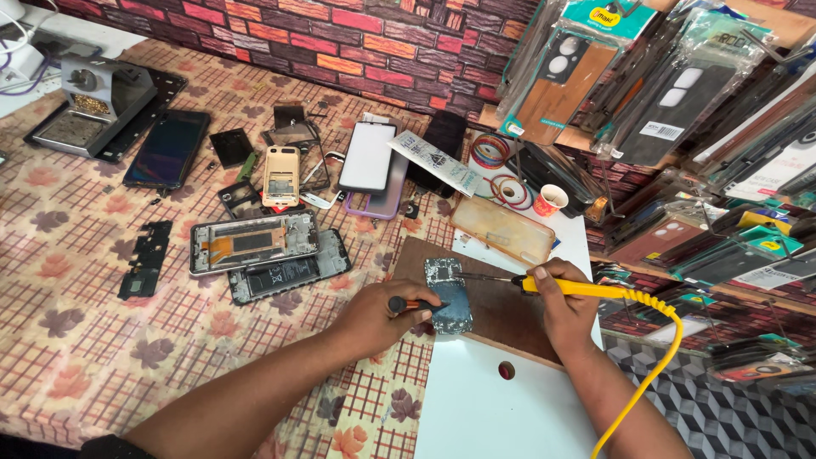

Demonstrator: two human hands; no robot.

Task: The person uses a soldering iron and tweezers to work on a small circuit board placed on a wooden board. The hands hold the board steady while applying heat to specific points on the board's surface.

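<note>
Right hand (568,308) grips the yellow soldering iron (586,290); left hand (387,316), closed on a small tool (408,304), should steady the circuit board (446,293) firmly.

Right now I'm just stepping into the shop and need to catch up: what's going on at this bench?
A person is working on a small circuit board lying on a brown wooden board. The right hand holds a yellow soldering iron, its tip on the circuit board. The left hand grips a black-and-orange tool beside it. Opened phones lie nearby.

Circuit board (446,293) on wooden board (501,310), opened phones (255,242) left, paper cup (551,200) behind.
</note>
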